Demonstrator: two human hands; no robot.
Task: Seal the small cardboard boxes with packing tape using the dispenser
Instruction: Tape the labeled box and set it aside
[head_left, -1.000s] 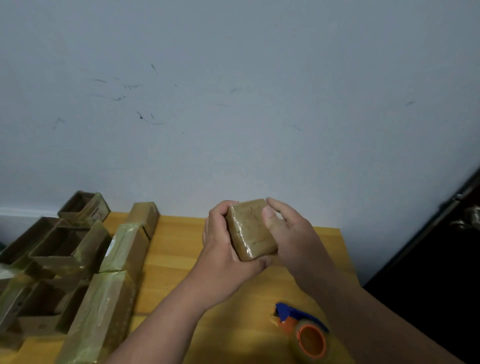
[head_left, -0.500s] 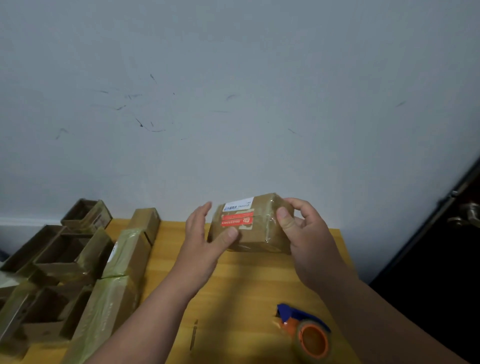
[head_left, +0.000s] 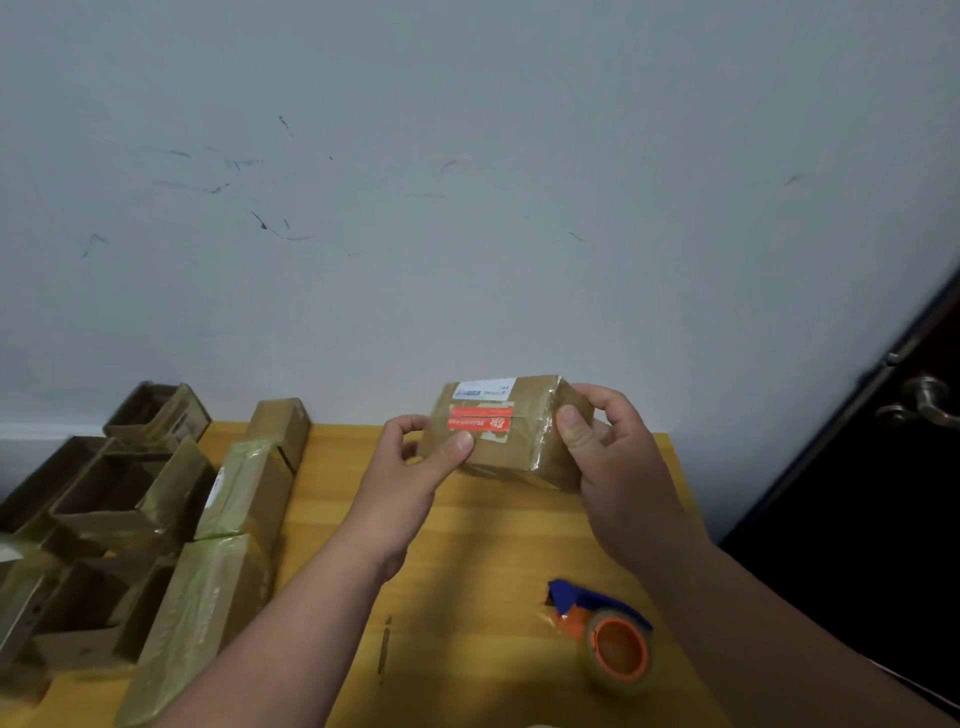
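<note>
Both hands grip a taped cardboard box (head_left: 498, 431) above the tabletop's (head_left: 467, 571) far edge; left hand (head_left: 410, 467) pinches one end, right hand (head_left: 613, 457) the other. Tape dispenser (head_left: 608, 639) just sits near the right edge.

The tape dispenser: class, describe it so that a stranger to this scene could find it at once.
Start at the yellow wooden table below the pale wall. Go to its near right part, just left of the person's right forearm, below the box held in both hands. There lies the tape dispenser, the only thing not cardboard brown: an orange-cored roll with a blue blade guard.
</note>
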